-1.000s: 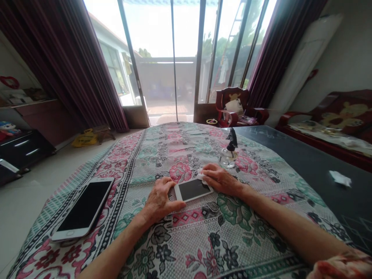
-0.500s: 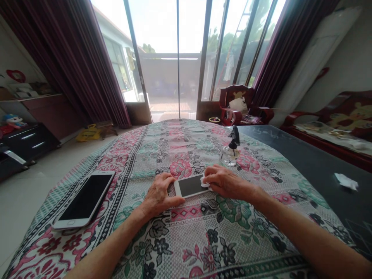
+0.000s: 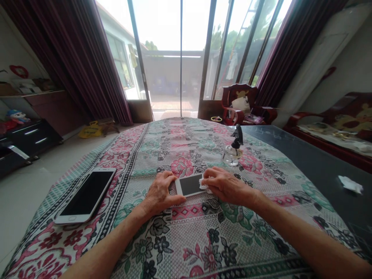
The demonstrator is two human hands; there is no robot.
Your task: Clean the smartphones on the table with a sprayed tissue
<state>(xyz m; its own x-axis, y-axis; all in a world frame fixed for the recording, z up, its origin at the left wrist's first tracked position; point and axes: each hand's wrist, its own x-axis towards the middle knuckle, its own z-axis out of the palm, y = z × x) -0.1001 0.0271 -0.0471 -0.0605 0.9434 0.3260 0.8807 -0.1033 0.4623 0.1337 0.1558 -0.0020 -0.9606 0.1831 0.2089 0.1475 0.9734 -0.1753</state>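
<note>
A small white-framed smartphone [image 3: 189,185] with a dark screen lies face up on the flowered tablecloth [image 3: 177,248]. My left hand [image 3: 161,192] grips its left end, thumb along the near edge and fingers at the far corner. Pinched in my right hand [image 3: 226,186] is a crumpled white tissue [image 3: 203,185], pressed onto the right part of the screen. That hand hides the phone's right end. Beyond my right hand stands a clear spray bottle [image 3: 231,156] with a black trigger head.
A larger white smartphone [image 3: 87,193] rests face up at the left, on something partly hidden beneath it. Another crumpled tissue [image 3: 350,184] lies on the dark table surface [image 3: 314,170] at the right. A wooden armchair [image 3: 240,102] stands beyond the table near the glass doors.
My right hand and the tissue have shifted slightly left and nearer to me across the screen. My left hand keeps its hold. The whole view has turned a little.
</note>
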